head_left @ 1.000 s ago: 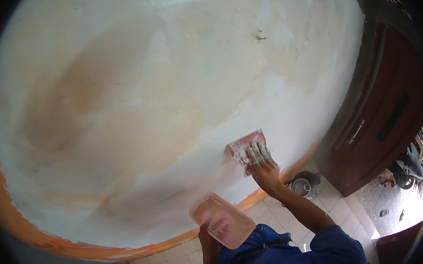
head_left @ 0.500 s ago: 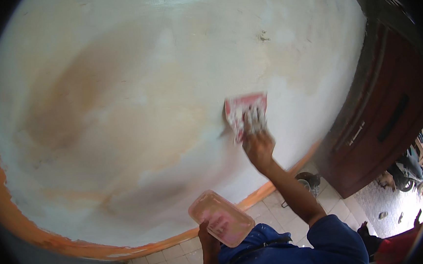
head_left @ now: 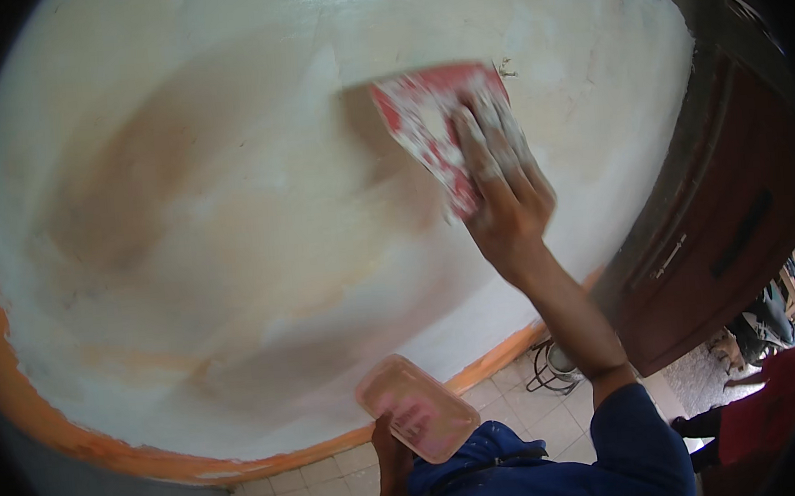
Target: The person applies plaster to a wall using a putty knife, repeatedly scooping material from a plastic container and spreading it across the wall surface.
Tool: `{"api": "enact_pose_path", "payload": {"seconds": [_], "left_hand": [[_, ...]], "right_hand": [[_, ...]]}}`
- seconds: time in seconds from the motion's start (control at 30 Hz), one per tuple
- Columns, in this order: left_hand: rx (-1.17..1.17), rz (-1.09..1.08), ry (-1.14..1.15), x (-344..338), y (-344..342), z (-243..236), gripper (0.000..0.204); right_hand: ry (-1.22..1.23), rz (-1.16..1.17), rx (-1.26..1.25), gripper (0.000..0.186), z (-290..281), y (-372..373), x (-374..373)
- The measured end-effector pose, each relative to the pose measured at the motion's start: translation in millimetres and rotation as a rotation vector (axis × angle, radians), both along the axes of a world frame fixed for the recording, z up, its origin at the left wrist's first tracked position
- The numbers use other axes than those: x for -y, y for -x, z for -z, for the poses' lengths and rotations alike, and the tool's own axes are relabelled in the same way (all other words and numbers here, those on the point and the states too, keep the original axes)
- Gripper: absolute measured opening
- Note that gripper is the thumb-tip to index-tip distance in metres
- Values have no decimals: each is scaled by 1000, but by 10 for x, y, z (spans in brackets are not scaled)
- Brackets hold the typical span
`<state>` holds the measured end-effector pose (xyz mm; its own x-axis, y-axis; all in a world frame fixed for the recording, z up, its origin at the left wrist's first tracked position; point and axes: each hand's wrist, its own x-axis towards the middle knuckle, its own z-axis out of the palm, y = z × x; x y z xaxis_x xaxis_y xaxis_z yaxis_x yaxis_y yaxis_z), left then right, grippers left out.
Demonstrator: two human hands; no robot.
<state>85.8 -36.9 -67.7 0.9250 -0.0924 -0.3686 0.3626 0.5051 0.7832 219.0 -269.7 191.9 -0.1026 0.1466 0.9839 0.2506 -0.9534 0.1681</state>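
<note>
Head view, right hand: my right hand (head_left: 513, 185) is raised well ahead of me, arm stretched, its whitened fingers laid long over a flat, tapered red spreader (head_left: 403, 107), which I grip; my thumb is hidden.
Left hand: my left hand (head_left: 390, 444) stays low, well apart from the right, clamped on the edge of a shallow, rectangular, pinkish-brown tray (head_left: 393, 377).
Spreader: wide edge beyond my right fingertips, blurred, streaked white, before the patchy cream-and-white wall (head_left: 256, 203); contact I cannot tell.
Tray: pink-smeared, ahead-right of my left hand.
</note>
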Motion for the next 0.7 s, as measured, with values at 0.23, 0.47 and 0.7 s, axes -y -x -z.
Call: {"api": "enact_pose_path", "payload": {"seconds": [0.23,0.47,0.7], "left_hand": [[-77,-47,78,17,19,43,52],[-105,-61,45,-6,37,78,53],[-105,-78,30,-13,37,101,55]], "right_hand": [[48,24,-281,51,158,-157,-146],[27,-16,-471,43,1466,-36,-82],[-34,-54,-625,47,2246,352,26]]}}
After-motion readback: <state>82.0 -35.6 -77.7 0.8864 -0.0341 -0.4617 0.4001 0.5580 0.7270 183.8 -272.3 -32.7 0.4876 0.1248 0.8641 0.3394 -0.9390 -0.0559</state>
